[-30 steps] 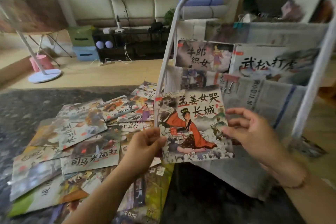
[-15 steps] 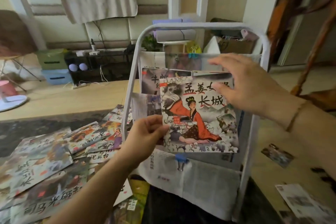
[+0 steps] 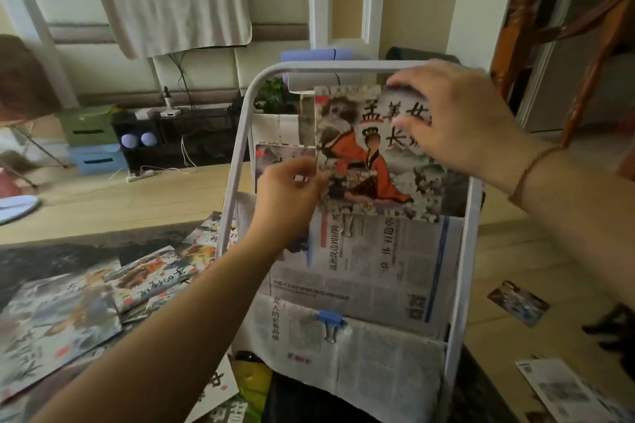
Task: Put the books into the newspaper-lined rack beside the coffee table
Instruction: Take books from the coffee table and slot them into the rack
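Note:
A picture book (image 3: pixel 369 161) with a figure in an orange robe on its cover stands upright in front of the white metal rack (image 3: pixel 240 134), its bottom edge tucked behind a newspaper-lined tier (image 3: pixel 385 261). My left hand (image 3: pixel 288 196) pinches the book's lower left edge. My right hand (image 3: pixel 457 117) holds its upper right corner, thumb on the cover. Another book (image 3: pixel 275 156) sits in the rack behind, left of it. Several more books (image 3: pixel 103 292) lie spread on the dark coffee table (image 3: pixel 41 257).
A binder clip (image 3: pixel 330 323) pins newspaper on the lower tier. Loose papers (image 3: pixel 519 302) lie on the floor to the right. A wooden chair (image 3: pixel 549 45) stands right of the rack. Boxes and a low black shelf (image 3: pixel 178 137) line the far wall.
Both hands lifted the book from low over the table up to the rack's upper tier. My right hand shifted from the book's right edge to its top right corner.

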Demonstrator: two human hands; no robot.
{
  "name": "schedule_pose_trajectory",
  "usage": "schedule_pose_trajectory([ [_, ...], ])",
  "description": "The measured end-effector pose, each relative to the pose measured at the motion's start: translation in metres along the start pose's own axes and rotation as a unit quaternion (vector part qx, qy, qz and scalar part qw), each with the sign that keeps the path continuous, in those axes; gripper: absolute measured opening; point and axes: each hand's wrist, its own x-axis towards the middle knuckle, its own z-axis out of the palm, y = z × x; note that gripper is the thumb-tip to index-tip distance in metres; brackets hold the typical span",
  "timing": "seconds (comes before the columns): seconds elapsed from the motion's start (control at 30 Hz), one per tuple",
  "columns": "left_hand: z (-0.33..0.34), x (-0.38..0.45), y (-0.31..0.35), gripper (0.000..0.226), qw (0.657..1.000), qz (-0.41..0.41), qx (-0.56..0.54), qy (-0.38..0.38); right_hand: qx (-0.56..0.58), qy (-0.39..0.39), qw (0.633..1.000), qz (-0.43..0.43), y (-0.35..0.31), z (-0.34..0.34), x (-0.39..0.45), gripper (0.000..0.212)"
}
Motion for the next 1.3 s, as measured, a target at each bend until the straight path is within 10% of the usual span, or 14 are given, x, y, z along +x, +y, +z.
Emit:
schedule_pose_trajectory([
  [0.23,0.023,0.041,0.01,0.017,0.994,0.051,0.078,0.054,-0.101,0.059,0.993,-0.013,0.018,-0.001,0.012,0.04],
  [0.43,0.037,0.024,-0.01,0.024,0.953,0.049,0.296,-0.044,-0.195,-0.015,0.98,-0.026,0.027,0.03,-0.03,0.038],
  [0.73,0.04,0.019,-0.009,0.047,0.935,0.002,0.341,-0.095,-0.259,-0.071,0.963,0.013,0.011,0.052,-0.05,0.039],
  [0.9,0.01,-0.004,-0.015,0.031,0.956,0.089,0.274,-0.061,-0.215,-0.012,0.976,0.005,-0.006,0.053,-0.06,0.041],
  [1.03,-0.05,-0.055,-0.056,0.027,0.948,0.187,0.258,0.021,0.027,0.107,0.99,-0.09,-0.07,0.067,-0.101,0.029],
  [1.17,-0.118,-0.141,-0.137,0.04,0.937,-0.038,0.344,-0.051,0.243,-0.083,0.966,-0.033,-0.161,0.135,-0.157,0.029],
  [1.3,-0.151,-0.222,-0.193,0.082,0.807,-0.21,0.481,-0.272,0.381,-0.388,0.802,0.247,-0.227,0.211,-0.19,0.046],
])
